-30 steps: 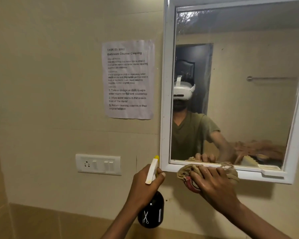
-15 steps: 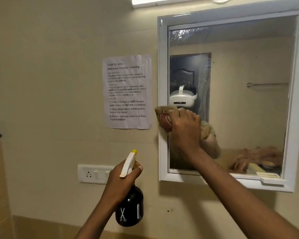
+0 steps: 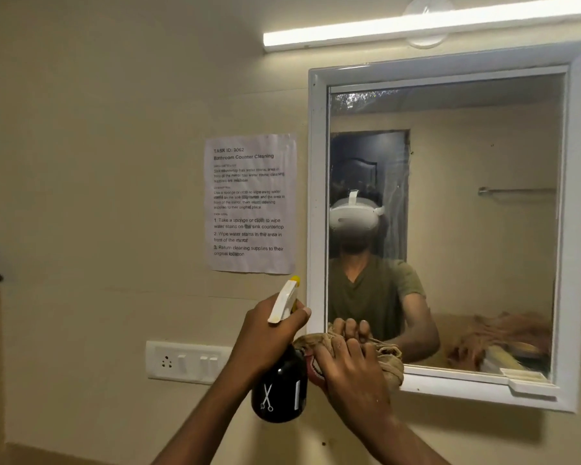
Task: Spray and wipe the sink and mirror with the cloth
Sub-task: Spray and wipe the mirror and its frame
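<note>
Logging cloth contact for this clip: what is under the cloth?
The cloth lies over the mirror's lower-left corner, glass and white frame, pressed by the right hand. That corner itself is covered.

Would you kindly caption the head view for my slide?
Right hand presses cloth on mirror's lower-left corner; left hand holds spray bottle.

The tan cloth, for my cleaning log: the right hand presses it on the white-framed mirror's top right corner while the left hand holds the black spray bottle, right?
Not quite. The head view shows the right hand pressing the tan cloth on the white-framed mirror's bottom left corner. The left hand does hold the black spray bottle.
</note>
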### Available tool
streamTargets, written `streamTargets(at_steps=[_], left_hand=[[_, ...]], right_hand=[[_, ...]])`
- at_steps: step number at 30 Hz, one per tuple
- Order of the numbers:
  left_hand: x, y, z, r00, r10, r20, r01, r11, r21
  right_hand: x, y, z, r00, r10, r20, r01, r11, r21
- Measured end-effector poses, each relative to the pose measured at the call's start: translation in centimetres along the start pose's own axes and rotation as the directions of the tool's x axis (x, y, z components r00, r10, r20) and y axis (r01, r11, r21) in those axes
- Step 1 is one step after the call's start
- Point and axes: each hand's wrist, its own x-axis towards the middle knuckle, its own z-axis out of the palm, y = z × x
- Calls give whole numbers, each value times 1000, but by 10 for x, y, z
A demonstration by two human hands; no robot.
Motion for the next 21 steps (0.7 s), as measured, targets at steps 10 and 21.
streamTargets(at_steps=[10,21], left_hand=[[12,17,2,999,-28,38,31,996,-79],[48,55,-41,995,91,-46,-94,993,-70]], right_hand=[[5,-1,-3,995,29,98,-34,998,53],[197,24,-94,938,268,-221,-245,961,127]])
